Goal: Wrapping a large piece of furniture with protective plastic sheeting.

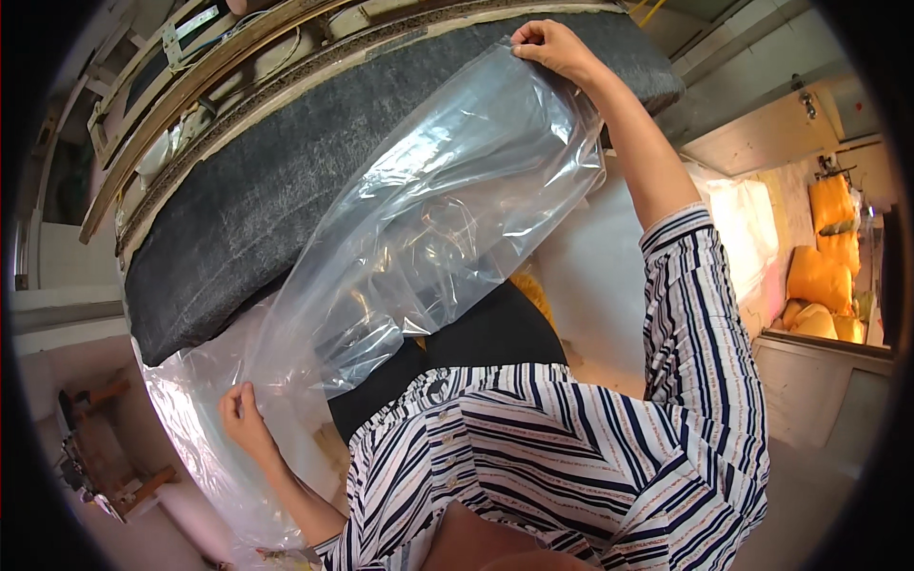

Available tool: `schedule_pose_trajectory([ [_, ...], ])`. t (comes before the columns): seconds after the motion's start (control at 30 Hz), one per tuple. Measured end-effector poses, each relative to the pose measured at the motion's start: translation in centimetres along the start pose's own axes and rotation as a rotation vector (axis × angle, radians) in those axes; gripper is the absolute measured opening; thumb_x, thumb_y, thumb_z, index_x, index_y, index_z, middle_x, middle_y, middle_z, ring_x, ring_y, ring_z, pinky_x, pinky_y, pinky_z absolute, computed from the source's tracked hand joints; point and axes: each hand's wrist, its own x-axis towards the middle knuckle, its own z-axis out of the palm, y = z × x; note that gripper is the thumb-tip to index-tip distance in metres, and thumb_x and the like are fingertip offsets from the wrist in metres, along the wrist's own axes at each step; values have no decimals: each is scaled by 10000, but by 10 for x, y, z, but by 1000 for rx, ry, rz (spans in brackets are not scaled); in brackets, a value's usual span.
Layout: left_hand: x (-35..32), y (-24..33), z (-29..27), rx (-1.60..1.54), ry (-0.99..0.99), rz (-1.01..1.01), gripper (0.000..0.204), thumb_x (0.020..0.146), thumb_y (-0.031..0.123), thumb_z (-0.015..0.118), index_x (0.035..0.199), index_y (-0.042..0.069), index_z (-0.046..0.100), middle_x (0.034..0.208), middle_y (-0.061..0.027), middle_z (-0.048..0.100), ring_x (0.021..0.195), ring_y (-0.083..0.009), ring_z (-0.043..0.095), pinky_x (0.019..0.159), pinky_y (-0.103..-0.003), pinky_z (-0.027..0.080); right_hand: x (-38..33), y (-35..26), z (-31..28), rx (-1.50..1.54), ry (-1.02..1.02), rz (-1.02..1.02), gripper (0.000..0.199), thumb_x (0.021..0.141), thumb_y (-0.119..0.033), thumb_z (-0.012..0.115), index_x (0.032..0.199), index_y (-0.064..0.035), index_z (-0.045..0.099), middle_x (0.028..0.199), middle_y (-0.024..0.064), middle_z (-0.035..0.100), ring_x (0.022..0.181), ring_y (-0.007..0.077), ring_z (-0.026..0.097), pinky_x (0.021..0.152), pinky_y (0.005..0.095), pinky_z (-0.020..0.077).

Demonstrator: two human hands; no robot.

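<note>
A large clear plastic sheet (447,195) stretches slantwise between my two hands, wrinkled and shiny, partly over my dark-clothed lap. At the far right end, my right hand (557,52) pinches its upper corner with the arm reaching forward. Lower on the left, my left hand (246,419) has its thumb and fingers closed on the sheet's near edge. Behind the plastic lies a long padded surface (257,200) covered in worn dark cloth; the sheet's far edge rests over part of it. More clear plastic (186,428) hangs down at the left, beside my left forearm.
Wooden rails and a metal frame (181,124) run along the far side of the padded surface. A wooden panel (766,133) stands at the right, near several orange bundles (824,252) in bright light. A brown wooden object (105,438) is at the lower left.
</note>
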Motion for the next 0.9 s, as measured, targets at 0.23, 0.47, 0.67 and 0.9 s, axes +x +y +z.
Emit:
schedule_pose_trajectory([
  [0.23,48,19,-20,-783,-139,-270,108,901,231,580,846,142,556,725,75,503,640,-10,433,542,-191,342,-11,-27,-15,334,-49,87,116,821,-209,637,868,-110,602,802,-65,586,668,28,469,626,213,385],
  [0.47,60,14,-31,-793,-122,-287,84,904,222,580,865,149,571,699,91,479,603,-4,391,556,-167,318,-14,-29,-11,522,-19,125,305,793,-158,670,1039,-58,520,826,-15,612,658,45,489,593,162,382],
  [0.67,54,28,-29,-823,-108,-321,71,891,213,600,880,147,579,702,89,490,614,-4,399,566,-172,325,-21,-33,-17,518,-37,116,471,757,-126,705,1149,-2,476,805,-10,603,687,50,509,600,181,392],
  [0.9,76,28,-45,-985,-91,-278,112,896,209,593,955,121,558,777,58,508,636,-30,423,581,-190,348,-18,-36,-24,414,-63,106,172,817,-146,645,954,-48,611,816,-22,606,715,44,518,636,168,392],
])
